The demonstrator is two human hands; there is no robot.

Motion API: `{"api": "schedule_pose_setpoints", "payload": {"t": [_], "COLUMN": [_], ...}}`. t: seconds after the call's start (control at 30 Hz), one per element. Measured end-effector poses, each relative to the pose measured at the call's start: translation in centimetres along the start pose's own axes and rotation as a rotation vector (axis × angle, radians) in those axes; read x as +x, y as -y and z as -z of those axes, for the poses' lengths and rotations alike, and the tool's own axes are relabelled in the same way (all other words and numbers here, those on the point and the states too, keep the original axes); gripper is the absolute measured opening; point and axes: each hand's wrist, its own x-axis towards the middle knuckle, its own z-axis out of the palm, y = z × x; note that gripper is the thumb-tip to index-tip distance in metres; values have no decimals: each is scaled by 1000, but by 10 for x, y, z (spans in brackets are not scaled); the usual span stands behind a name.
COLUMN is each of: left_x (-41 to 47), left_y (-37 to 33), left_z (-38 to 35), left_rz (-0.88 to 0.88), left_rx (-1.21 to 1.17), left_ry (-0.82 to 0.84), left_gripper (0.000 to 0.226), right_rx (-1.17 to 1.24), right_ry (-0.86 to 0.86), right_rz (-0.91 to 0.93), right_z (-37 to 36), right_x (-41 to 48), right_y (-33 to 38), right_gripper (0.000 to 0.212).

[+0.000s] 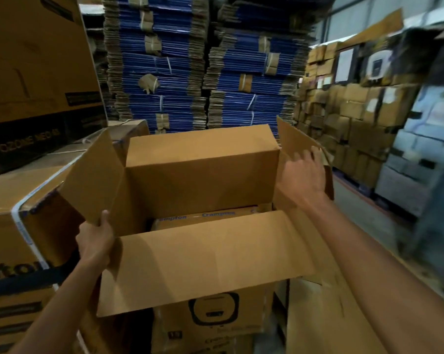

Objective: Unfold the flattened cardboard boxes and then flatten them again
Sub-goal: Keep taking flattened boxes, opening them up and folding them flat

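A brown cardboard box (203, 172) stands opened into a rectangle in front of me, its top flaps spread outward. My left hand (95, 237) grips the lower edge of the left flap (93, 175), thumb on top. My right hand (303, 172) lies with spread fingers against the inside of the right flap (296, 141), pressing it outward. The near flap (208, 264) hangs toward me. Through the open box I see a printed carton (208, 217) underneath.
Sealed printed cartons (19, 226) are stacked at my left, and another carton (215, 318) sits below the box. Tall bundles of flattened blue cardboard (164, 65) rise behind. Stacked brown boxes (348, 116) line the right wall beside a floor aisle (363, 226).
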Motion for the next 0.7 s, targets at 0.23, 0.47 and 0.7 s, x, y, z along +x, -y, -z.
{"api": "schedule_pose_setpoints", "payload": {"t": [0.23,0.47,0.7], "left_x": [9,4,5], "left_y": [3,0,-24], "left_z": [0,-4,-11], "left_rz": [67,72,76], "left_rx": [1,-16,-60], "left_ry": [33,22,-7], "left_gripper": [52,46,47], "right_rx": [62,477,775], "right_ry": [167,346,18], "right_rz": [-171,-214,86], "right_z": [-54,-79,-1], "right_x": [6,1,-61], "right_y": [-59,-68,27], "right_gripper": [52,60,31]}}
